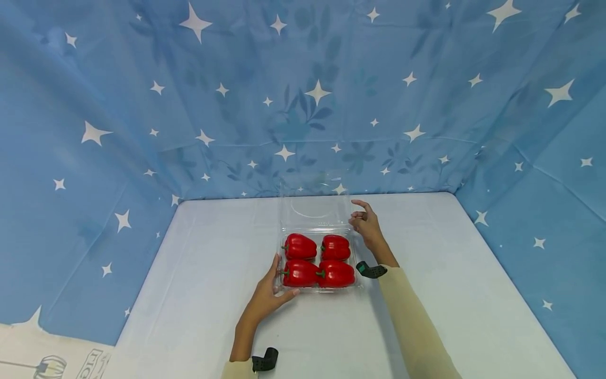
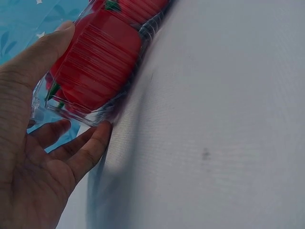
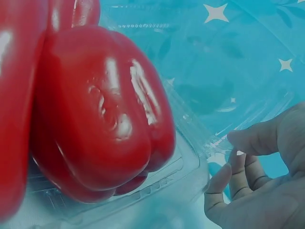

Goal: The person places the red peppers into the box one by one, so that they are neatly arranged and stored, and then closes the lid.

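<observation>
A clear plastic clamshell container (image 1: 279, 284) sits on the white table with its lid (image 1: 314, 202) raised at the back. In it lie several red bell peppers with green stems, such as the front-left pepper (image 1: 301, 273) and the back-right pepper (image 3: 102, 109). My left hand (image 1: 266, 297) holds the container's front left corner, the thumb (image 2: 64, 36) against its front wall and the fingers at the left side. With thumb and fingertips, my right hand (image 1: 366, 223) pinches the right edge of the lid near the hinge; the right wrist view shows the thumb (image 3: 252, 139) on the plastic.
A white cloth-covered table (image 1: 208, 252) extends around the container. Behind and beside it hangs a blue curtain (image 1: 236, 105) with white stars. Printed pale fabric (image 1: 52, 352) shows at the lower left. Each wrist wears a black device, such as the right wrist device (image 1: 371, 270).
</observation>
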